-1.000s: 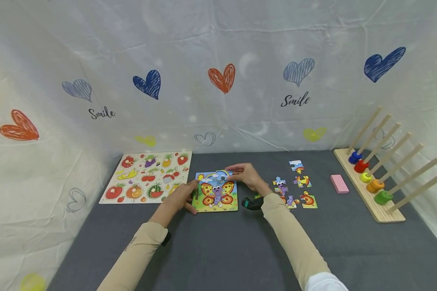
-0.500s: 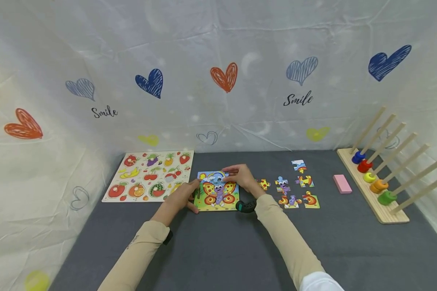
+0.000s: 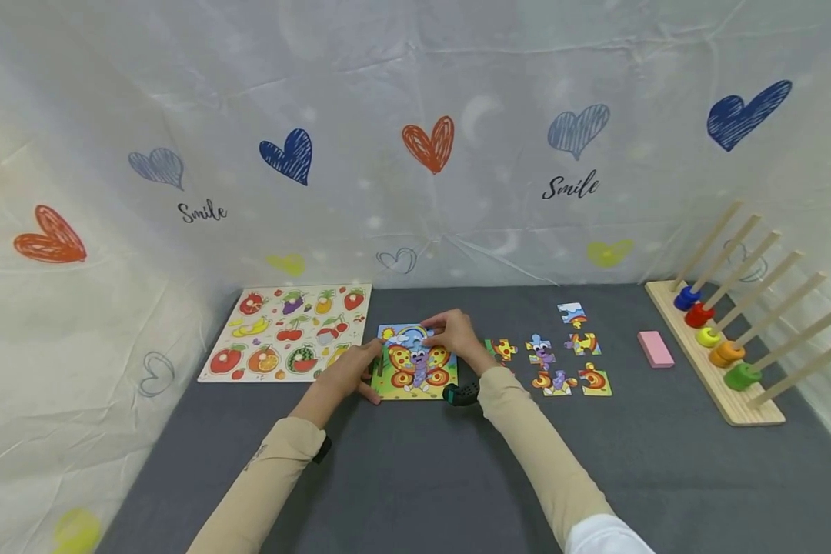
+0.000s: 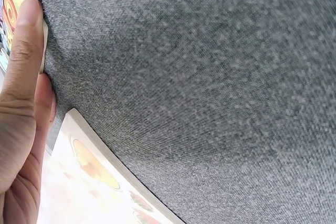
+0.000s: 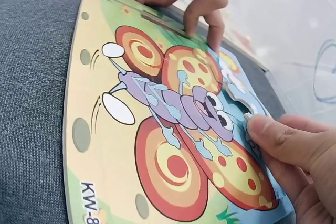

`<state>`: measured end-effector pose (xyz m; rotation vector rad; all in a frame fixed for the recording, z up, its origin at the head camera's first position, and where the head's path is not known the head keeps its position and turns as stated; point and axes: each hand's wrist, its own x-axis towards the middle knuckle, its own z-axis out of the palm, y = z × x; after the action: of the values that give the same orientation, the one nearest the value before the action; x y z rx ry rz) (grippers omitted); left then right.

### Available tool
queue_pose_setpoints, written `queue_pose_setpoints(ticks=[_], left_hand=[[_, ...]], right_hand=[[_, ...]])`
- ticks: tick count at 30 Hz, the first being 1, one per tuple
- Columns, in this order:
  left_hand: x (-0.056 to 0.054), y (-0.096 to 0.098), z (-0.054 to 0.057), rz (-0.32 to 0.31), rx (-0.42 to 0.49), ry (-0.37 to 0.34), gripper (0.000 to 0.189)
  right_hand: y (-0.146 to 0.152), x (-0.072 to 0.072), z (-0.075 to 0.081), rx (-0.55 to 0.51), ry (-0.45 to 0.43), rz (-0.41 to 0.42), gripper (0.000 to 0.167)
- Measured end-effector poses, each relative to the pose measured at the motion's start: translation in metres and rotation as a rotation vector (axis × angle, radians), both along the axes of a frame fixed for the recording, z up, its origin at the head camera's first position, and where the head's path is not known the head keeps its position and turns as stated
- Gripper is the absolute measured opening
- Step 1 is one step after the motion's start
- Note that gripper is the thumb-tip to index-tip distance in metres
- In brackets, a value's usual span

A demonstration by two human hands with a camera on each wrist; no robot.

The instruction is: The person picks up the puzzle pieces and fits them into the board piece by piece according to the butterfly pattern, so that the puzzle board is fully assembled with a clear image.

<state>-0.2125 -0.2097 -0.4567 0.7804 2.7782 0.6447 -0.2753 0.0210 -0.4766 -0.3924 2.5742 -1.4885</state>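
A butterfly jigsaw puzzle board (image 3: 415,385) lies on the grey cloth, its printed butterfly filling much of the right wrist view. My left hand (image 3: 349,371) holds the board's left edge, with the thumb near the front corner and bent fingers farther up the side. At the board's upper right, my right hand (image 3: 453,335) pinches a sky-blue puzzle piece (image 5: 239,97) between thumb and fingers. That piece sits partly raised over the sky part of the picture, and the fingers hide some of it. The left wrist view shows the left hand (image 4: 21,77) against the board's side.
Several loose puzzle pieces (image 3: 540,350) lie to the right, partly behind my right forearm. Beyond them are a pink block (image 3: 655,350) and a wooden peg rack (image 3: 720,362) with coloured rings. A fruit board (image 3: 287,335) lies left, close to my left hand.
My right hand has moved slightly left and inward over the board with the puzzle piece, which now sits lower against the picture. The left hand keeps its place. The head view has shifted slightly.
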Motion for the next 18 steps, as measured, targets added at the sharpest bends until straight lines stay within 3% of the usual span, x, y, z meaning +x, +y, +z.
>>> queue_pose_setpoints(ticks=[10,18], left_hand=[[0.0008,0.001,0.0003,0.053,-0.006,-0.035,0.059],[0.0008,0.0018,-0.0004,0.055,-0.017,-0.022,0.06]], right_hand=[[-0.0055,0.0033,0.0076,0.088,0.029,-0.001,0.03],[-0.0067,0.0064,0.0075,0.164,0.097,-0.006,0.031]])
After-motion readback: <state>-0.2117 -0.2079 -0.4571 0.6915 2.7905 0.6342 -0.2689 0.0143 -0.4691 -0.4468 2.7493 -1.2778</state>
